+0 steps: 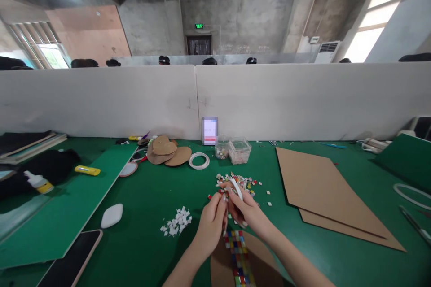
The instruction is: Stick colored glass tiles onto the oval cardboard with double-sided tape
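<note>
My right hand (247,210) is closed around a slim white tool (236,188), whose exact kind I cannot make out. Beside it, my left hand (211,217) has thumb and fingers pinched together, and whatever they hold is too small to name. Both hands meet above a round brown cardboard disc (266,260) near the front edge. Down the disc runs a strip of colourful mosaic tiles (239,255). Just beyond the fingers lies a scattered heap of mixed coloured tiles (249,182), partly hidden by the hands. A pile of white tile pieces (178,222) is to the left.
Clear plastic boxes (239,150) and a lit phone (210,131) stand by the white partition (269,103). Cardboard discs (178,156) and a white ring (199,160) lie left of them. Cardboard sheets (323,188) are at right; a green board (84,197) and dark phone (72,260) at left.
</note>
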`<state>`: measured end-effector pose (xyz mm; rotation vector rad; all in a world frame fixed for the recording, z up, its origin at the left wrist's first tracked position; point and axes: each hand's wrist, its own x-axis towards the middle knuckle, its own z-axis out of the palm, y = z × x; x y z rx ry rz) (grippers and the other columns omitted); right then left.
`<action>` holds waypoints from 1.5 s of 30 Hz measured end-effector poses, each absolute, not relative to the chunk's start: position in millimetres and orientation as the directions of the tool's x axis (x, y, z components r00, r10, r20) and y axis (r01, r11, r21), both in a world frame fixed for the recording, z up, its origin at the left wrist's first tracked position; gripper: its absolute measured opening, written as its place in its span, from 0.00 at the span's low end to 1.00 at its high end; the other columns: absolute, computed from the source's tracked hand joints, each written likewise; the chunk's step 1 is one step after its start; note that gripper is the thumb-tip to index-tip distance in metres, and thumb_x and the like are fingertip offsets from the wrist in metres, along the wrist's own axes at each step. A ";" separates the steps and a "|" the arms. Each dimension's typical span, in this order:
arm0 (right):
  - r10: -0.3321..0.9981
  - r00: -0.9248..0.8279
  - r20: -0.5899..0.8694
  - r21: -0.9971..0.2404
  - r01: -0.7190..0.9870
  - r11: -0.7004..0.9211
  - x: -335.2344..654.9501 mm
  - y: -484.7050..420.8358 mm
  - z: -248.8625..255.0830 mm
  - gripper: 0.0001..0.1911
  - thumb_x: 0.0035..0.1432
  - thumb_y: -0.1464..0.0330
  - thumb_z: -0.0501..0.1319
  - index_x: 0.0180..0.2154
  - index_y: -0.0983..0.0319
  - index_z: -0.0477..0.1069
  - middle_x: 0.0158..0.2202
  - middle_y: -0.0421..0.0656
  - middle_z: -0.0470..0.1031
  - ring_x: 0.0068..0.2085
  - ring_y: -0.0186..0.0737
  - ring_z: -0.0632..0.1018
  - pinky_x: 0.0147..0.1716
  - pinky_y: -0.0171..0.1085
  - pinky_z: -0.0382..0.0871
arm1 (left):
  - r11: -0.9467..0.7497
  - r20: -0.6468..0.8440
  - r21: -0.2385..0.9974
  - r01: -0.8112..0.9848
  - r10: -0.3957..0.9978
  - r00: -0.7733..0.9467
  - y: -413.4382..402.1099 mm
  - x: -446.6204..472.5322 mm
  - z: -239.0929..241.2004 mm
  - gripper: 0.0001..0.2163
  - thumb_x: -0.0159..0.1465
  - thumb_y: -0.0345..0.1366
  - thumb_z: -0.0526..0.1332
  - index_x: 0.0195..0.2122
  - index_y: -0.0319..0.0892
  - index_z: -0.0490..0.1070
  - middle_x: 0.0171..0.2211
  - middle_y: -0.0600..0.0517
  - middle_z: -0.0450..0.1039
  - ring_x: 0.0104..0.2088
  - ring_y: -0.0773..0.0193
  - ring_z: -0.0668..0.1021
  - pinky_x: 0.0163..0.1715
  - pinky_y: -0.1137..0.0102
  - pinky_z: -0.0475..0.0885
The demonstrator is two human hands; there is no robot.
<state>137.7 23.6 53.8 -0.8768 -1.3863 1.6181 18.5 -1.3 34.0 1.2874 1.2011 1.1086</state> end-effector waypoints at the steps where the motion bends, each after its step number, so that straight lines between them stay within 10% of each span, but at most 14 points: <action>1: 0.911 -0.412 0.006 -0.992 -0.119 -0.048 136.9 23.0 53.0 0.25 0.56 0.51 0.52 0.47 0.63 0.62 0.13 0.30 0.54 0.13 0.28 0.55 0.12 0.30 0.48 | -0.004 -0.001 0.997 0.075 0.998 0.060 -1.3 18.7 32.5 0.15 0.61 0.49 0.49 0.25 0.43 0.57 0.15 0.61 0.55 0.15 0.72 0.60 0.17 0.76 0.54; 12: 0.931 -0.351 0.098 -0.993 0.023 0.114 132.6 16.1 52.6 0.19 0.58 0.56 0.52 0.48 0.56 0.64 0.29 0.41 0.67 0.28 0.37 0.69 0.25 0.35 0.63 | 0.007 -0.009 0.995 0.098 1.000 0.020 -2.9 19.3 27.2 0.12 0.61 0.45 0.50 0.25 0.44 0.57 0.14 0.61 0.52 0.14 0.72 0.57 0.16 0.75 0.52; 32: 0.795 -0.606 -0.025 -0.744 -0.520 -0.420 147.1 17.4 70.2 0.13 0.54 0.66 0.60 0.43 0.62 0.68 0.15 0.29 0.47 0.16 0.24 0.45 0.15 0.28 0.41 | 0.038 -0.028 0.977 -0.211 0.998 0.049 -3.6 18.1 49.0 0.17 0.61 0.49 0.51 0.23 0.42 0.56 0.13 0.61 0.55 0.13 0.75 0.59 0.14 0.79 0.57; 39: 0.983 -0.177 0.039 -0.991 -0.131 0.015 158.9 43.7 52.3 0.16 0.54 0.57 0.57 0.39 0.62 0.64 0.14 0.31 0.56 0.15 0.28 0.56 0.15 0.30 0.48 | 0.003 0.009 0.990 -0.144 0.996 0.085 -0.1 15.8 46.9 0.16 0.61 0.48 0.52 0.24 0.41 0.59 0.13 0.62 0.53 0.12 0.76 0.58 0.13 0.79 0.56; 45: 0.979 -0.088 0.183 -0.927 0.316 0.202 172.0 55.0 46.4 0.14 0.57 0.58 0.52 0.39 0.60 0.66 0.17 0.35 0.61 0.18 0.33 0.64 0.18 0.32 0.56 | 0.033 -0.027 0.998 -0.061 0.995 0.095 1.5 13.5 43.8 0.14 0.60 0.47 0.53 0.26 0.41 0.61 0.13 0.62 0.52 0.13 0.75 0.57 0.13 0.79 0.54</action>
